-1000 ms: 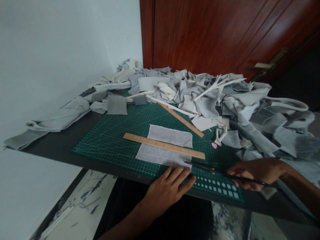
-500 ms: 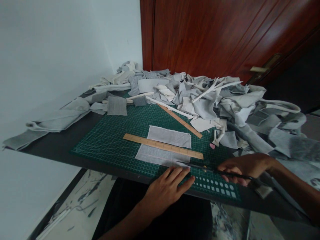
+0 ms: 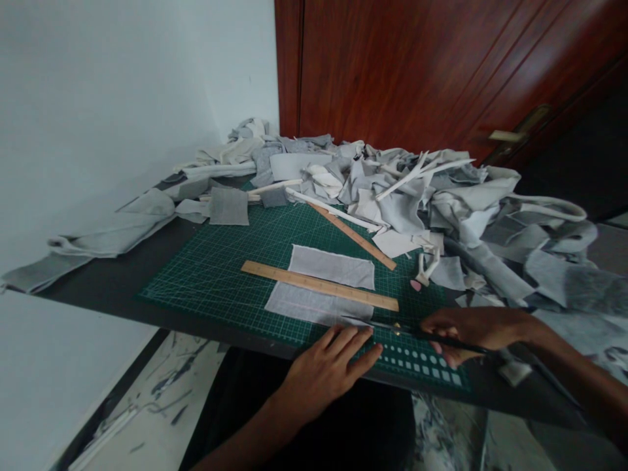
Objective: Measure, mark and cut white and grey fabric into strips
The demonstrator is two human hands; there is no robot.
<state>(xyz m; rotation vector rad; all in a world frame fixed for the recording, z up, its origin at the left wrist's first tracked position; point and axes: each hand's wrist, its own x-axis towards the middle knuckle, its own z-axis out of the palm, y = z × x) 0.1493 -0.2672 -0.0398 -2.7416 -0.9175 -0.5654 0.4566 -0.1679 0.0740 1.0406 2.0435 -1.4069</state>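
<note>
A light grey fabric rectangle (image 3: pixel 330 267) lies on a green cutting mat (image 3: pixel 220 275). Across it rests a wooden ruler (image 3: pixel 318 285). My left hand (image 3: pixel 326 373) lies flat, fingers spread, on the cloth's near edge at the front of the mat. In my right hand (image 3: pixel 471 330) is a pair of black scissors (image 3: pixel 392 325). Their blades point left and reach the cloth's near right edge, close to my left fingertips.
A big heap of grey and white fabric scraps (image 3: pixel 441 203) covers the back and right of the dark table (image 3: pixel 122 281). A second wooden ruler (image 3: pixel 353 237) lies diagonally by the heap, a small pink chalk piece (image 3: pixel 415 285) near it. A wooden door (image 3: pixel 417 65) stands behind.
My right hand has slid the scissors leftward, and the blades now reach further along the cloth's near edge. My left hand has stayed pressed in place.
</note>
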